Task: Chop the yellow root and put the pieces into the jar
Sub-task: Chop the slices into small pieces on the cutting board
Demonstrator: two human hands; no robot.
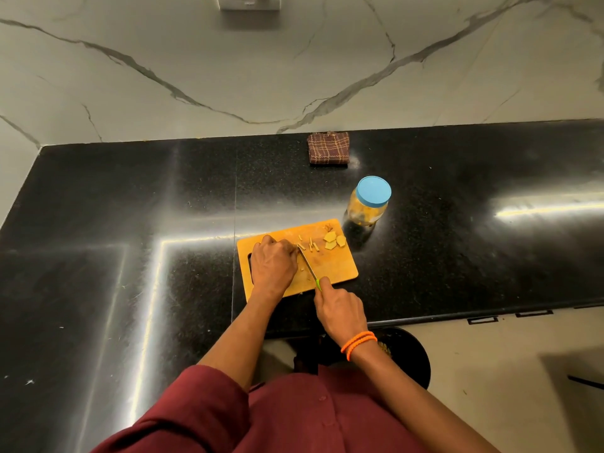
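A wooden cutting board (340,268) lies on the black counter. My left hand (273,263) rests on the board with curled fingertips that hold down a piece of yellow root, mostly hidden under them. My right hand (340,308) grips the green handle of a knife (309,264), whose blade tip sits right beside my left fingertips. Thin cut sticks (312,246) and flat yellow slices (334,240) lie on the board's far right part. Just behind the board's right corner stands a clear jar (367,209) with a blue lid (373,192) on it and yellow pieces inside.
A folded brown checked cloth (328,148) lies at the back of the counter against the marble wall. The counter's front edge runs just below the board on the right. A dark round stool (408,358) stands on the floor beneath my right wrist.
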